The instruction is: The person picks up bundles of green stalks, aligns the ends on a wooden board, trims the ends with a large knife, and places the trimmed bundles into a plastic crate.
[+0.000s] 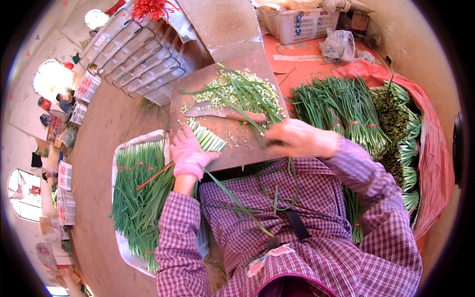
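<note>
My left hand (pixel 190 153), in a pink glove, is closed on a bunch of garlic chives (pixel 210 139). The pale stem ends point up and right on the wooden board (pixel 232 156), and the green leaves trail down over the crate on the left. My right hand (pixel 299 138) is bare and smeared by motion at the board's right edge, its fingers seemingly curled. Whether it holds anything cannot be made out. A knife (pixel 225 114) with a wooden handle lies across the board, just above the bunch. Chopped stem ends (pixel 247 81) and loose green leaves are heaped behind it.
A white crate (pixel 118 237) of banded chives stands at my left. Banded bundles of chives (pixel 341 106) lie at my right on red sheeting (pixel 435 168). Stacked white crates (pixel 143 54) rise at the far left, another white crate (pixel 299 27) at the back. Loose leaves (pixel 277 198) lie on my lap.
</note>
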{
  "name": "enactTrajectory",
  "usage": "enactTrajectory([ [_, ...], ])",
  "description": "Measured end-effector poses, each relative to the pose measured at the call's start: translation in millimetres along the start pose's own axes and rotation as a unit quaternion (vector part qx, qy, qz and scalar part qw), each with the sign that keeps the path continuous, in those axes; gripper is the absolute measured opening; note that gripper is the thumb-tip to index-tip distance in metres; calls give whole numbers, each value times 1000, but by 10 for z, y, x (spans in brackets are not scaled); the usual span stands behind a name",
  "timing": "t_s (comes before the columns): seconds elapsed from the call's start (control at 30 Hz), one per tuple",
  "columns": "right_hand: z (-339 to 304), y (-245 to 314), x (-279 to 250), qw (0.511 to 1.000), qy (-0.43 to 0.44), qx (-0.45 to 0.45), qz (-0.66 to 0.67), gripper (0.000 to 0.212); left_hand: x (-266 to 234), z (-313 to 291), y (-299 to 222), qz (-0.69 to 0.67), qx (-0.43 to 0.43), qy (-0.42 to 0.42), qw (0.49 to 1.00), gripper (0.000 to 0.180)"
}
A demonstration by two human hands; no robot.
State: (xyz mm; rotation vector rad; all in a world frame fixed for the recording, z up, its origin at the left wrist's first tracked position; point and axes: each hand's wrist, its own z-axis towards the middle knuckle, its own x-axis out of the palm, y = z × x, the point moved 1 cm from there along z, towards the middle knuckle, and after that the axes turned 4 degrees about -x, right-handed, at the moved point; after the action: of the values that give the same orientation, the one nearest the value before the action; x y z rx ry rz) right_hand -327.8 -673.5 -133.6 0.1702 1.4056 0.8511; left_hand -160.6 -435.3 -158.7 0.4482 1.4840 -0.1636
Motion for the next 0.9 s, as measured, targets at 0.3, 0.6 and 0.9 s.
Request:
enactTrajectory([
  [0.3,1222,-778,950,916,-158,141,-342,21,113,46,46,10,-29,32,999,122],
  [0.6,855,-484,595,966,-210,112,-103,32,93,96,26,-17,-31,46,998,101],
  [0.9,295,215,964,974,-185,128,-36,27,95,88,2,-9,-26,22,999,92],
])
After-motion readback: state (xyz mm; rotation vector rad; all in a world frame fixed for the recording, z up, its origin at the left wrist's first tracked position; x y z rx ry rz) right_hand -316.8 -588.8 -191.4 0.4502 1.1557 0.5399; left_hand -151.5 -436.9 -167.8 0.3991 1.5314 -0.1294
